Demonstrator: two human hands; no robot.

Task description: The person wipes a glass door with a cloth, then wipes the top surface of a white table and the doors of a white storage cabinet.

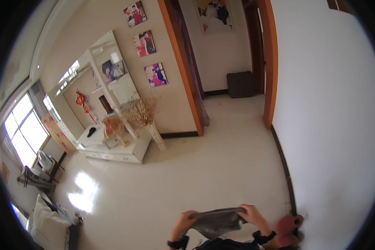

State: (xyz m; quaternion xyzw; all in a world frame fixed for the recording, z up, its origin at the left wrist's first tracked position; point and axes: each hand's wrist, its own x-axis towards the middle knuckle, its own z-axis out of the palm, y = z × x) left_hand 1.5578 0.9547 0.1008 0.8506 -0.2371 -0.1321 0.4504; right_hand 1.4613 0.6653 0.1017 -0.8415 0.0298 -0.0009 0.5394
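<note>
A dark grey cloth (218,223) is stretched between my two hands at the bottom of the head view, its lower part hanging in a loose point. My left hand (188,219) grips its left end, and my right hand (250,214) has hold of the right end. Black bands circle both wrists. Below the cloth, part of my dark clothing shows, and the pale tiled floor (162,190) stretches out ahead.
Red rounded objects (287,225) lie by the right wall (325,103). Ahead is an orange-framed doorway (270,62) with a dark square stool (240,84) beyond. A white cabinet (112,156), a tall vase (157,137) and a cushioned sofa (48,222) are leftward.
</note>
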